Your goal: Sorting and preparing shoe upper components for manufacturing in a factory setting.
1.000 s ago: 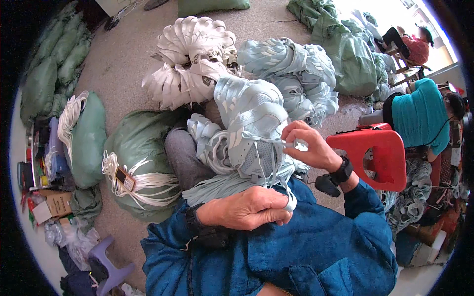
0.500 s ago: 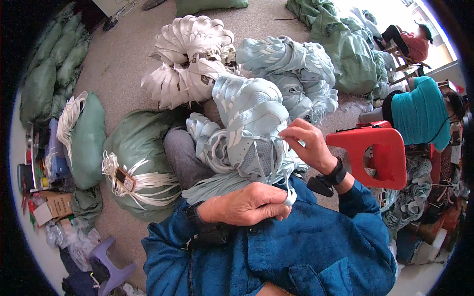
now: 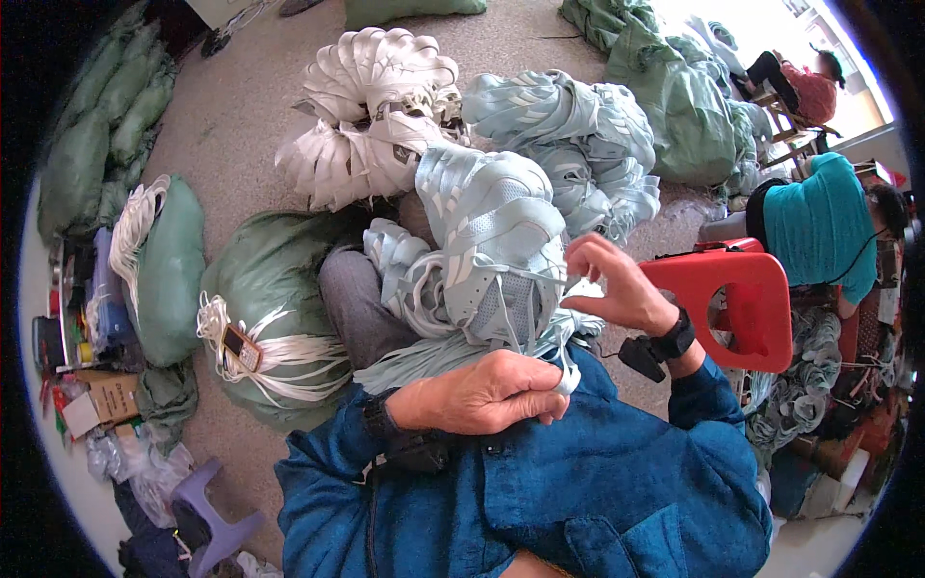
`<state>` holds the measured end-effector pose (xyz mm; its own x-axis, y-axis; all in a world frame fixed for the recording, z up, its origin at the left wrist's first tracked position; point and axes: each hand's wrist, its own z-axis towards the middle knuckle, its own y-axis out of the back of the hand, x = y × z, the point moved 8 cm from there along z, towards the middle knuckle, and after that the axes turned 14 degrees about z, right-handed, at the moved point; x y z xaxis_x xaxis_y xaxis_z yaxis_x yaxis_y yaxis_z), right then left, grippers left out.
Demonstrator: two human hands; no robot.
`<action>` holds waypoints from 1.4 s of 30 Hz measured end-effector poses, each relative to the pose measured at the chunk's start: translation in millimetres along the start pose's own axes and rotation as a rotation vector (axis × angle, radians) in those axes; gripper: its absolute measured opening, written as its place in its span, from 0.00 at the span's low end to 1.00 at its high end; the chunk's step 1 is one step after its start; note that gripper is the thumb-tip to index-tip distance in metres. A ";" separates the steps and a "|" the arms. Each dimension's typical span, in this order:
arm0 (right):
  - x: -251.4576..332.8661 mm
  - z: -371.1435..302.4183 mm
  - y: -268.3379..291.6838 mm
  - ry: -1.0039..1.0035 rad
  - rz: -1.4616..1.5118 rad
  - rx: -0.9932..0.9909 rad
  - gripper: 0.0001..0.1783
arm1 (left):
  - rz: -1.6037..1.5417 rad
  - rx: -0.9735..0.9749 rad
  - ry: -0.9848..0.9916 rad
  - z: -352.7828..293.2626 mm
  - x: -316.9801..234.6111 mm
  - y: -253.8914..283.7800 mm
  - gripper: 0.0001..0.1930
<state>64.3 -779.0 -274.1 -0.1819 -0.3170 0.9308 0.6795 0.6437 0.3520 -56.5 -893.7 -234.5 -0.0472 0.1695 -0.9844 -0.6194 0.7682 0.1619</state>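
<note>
A nested stack of pale blue shoe uppers [image 3: 496, 207] rests at my lap, its front upper partly threaded with a thin lace [image 3: 504, 313]. My left hand [image 3: 487, 390] is closed below it, pinching a pale shoelace [image 3: 568, 376] that loops out past the fingertips. Just right of the front upper, my right hand [image 3: 617, 284] has its fingers curved and apart, with nothing visible in them. A bundle of pale blue laces [image 3: 414, 364] lies across my lap behind the left hand.
White shoe uppers [image 3: 376, 77] and more pale blue uppers [image 3: 564, 116] lie ahead on the floor. A green sack [image 3: 270, 260] with white laces and a phone [image 3: 241, 347] stands left. Right are a red stool [image 3: 771, 308] and a co-worker in teal [image 3: 819, 222].
My right hand has opened from a pinch beside the upper's eyelets and shifted slightly right. My left hand keeps its grip on the lace, almost unmoved.
</note>
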 end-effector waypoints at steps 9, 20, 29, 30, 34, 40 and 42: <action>42.7 58.3 -44.0 0.318 -0.471 0.228 0.14 | 0.014 0.003 0.024 3.1 -2.6 0.3 0.13; -5.6 99.4 -83.2 0.104 -0.664 0.672 0.04 | 0.023 -0.071 -0.059 1.6 -3.9 3.9 0.12; 0.9 94.7 -81.6 0.203 -0.556 0.577 0.03 | 0.021 -0.081 -0.042 -0.7 -0.2 4.7 0.13; 2.4 96.8 -80.7 0.204 -0.554 0.578 0.03 | 0.024 -0.081 -0.036 -0.9 0.0 4.7 0.13; 0.9 110.9 -60.9 -0.020 -0.027 0.394 0.04 | 0.024 -0.073 -0.052 1.8 0.6 3.2 0.13; -0.5 113.5 -57.3 -0.045 0.108 0.333 0.07 | 0.040 -0.071 -0.043 1.0 0.7 6.8 0.13; 10.5 114.3 -42.8 0.021 0.023 0.221 0.09 | 0.037 -0.090 -0.043 -1.3 -0.4 10.2 0.13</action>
<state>-47.9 -730.2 -268.1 -0.1524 -0.3135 0.9373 0.5105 0.7871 0.3462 -63.8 -886.7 -232.5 -0.0389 0.2241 -0.9738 -0.6857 0.7028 0.1891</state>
